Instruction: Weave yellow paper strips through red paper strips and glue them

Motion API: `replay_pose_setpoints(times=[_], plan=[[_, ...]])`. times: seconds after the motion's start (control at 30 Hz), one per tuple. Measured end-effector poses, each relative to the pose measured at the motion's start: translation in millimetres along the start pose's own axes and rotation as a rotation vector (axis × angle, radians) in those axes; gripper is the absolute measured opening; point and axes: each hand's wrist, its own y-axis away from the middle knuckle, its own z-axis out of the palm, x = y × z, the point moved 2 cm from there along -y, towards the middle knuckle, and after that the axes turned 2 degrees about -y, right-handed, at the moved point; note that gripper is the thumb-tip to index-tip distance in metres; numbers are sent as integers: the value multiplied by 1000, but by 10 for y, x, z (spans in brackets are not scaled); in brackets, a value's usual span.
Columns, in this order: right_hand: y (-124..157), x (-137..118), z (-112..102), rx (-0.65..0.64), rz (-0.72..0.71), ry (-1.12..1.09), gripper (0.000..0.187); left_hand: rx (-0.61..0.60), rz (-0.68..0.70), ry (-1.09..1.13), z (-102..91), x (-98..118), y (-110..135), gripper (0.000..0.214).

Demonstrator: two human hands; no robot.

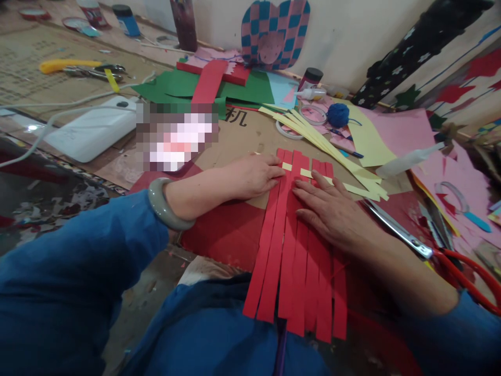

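Note:
A red paper sheet cut into long strips [288,245] hangs over the table edge toward my lap. A narrow yellow paper strip [350,189] runs crosswise through its upper part, over some red strips and under others. My left hand [254,175] lies at the sheet's left edge, fingertips on the outer red strip beside the yellow piece. Flat across the right side rests my right hand [332,209], fingers spread over the red strips and touching the yellow strip. Neither hand visibly grips anything.
Red-handled scissors [425,250] lie by my right forearm. Loose yellow strips [324,143], a glue bottle [409,161] and blue yarn [337,115] sit beyond. Left are a blurred-out phone [180,138], a white power bank [92,128] and pliers [90,70]. A checkered woven paper piece [250,34] leans behind.

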Motion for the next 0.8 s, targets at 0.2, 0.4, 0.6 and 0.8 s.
replay_pose_setpoints(times=[0.2,0.4,0.6,0.8], plan=[[15,3,8,19,-9,-3,53,2,-3,-10,-8,3,1,38],[20,1,19,24,-6,7,51,-40,-28,4,-32,13,-1,39],[30,3,24,38,-6,0,52,-8,-10,25,-18,-5,6,39],[40,-1,20,41,-20,-5,51,-24,-13,12,-1,-9,0,39]])
